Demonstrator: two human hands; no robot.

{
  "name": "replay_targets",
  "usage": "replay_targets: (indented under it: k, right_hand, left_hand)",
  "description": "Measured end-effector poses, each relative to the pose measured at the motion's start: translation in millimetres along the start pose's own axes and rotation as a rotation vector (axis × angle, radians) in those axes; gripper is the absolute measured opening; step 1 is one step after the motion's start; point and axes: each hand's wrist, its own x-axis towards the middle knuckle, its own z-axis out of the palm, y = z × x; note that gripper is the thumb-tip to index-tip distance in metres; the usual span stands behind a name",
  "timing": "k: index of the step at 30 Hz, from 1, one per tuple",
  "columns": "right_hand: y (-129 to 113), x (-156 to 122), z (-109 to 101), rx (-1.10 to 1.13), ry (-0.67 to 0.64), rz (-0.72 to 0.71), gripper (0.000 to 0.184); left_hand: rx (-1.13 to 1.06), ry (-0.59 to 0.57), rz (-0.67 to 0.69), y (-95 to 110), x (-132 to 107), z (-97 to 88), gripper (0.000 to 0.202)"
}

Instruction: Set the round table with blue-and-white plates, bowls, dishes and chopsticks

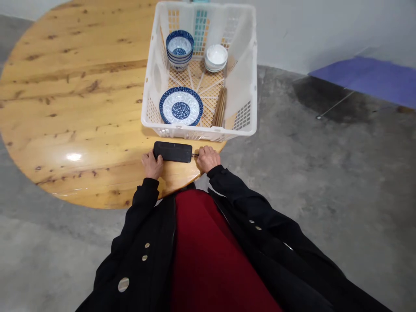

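A black smartphone (173, 152) lies lengthwise at the near edge of the wooden table, its dark screen up. My left hand (152, 165) is closed on its left end, thumb along the near side. From the right end a short dark cord (195, 155) runs into the closed fingers of my right hand (208, 158); whether it is a strap or a cable I cannot tell. Just beyond the phone stands a white plastic basket (199, 131). Inside it are stacked blue-and-white bowls (180, 48), small white bowls (216, 57), a blue-rimmed plate (181, 106) and several wooden chopsticks (219, 107).
The round, glossy wooden table (71, 112) spreads to the left, and its edge curves close to my body. The basket's right side overhangs that edge. Grey concrete floor (308, 186) lies around. A purple surface (367, 78) is at the right, near the white wall (325, 30).
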Motion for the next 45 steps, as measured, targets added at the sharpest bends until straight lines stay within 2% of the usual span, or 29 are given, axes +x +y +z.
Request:
replay_targets:
  k: [8,15,24,37,45]
  right_hand:
    - [14,-3,-1,0.085,-0.019,0.009,0.020]
    - [28,-6,6,0.187,0.052,0.002,0.016]
    - [37,-10,4,0.207,0.020,-0.037,0.013]
    - [39,-11,0,0.217,-0.039,-0.088,0.019]
    - [36,-13,0,0.215,-0.027,-0.091,0.021]
  left_hand:
    - [0.007,0.016,-0.029,4,-4,2.0,0.047]
    - [0.033,0.001,-0.022,12,-11,5.9,0.049]
    - [0.041,0.003,-0.026,19,-18,8.5,0.049]
    - [0.022,0.015,-0.041,20,-20,11.1,0.044]
    - [0.021,0.016,-0.053,23,-21,11.3,0.045]
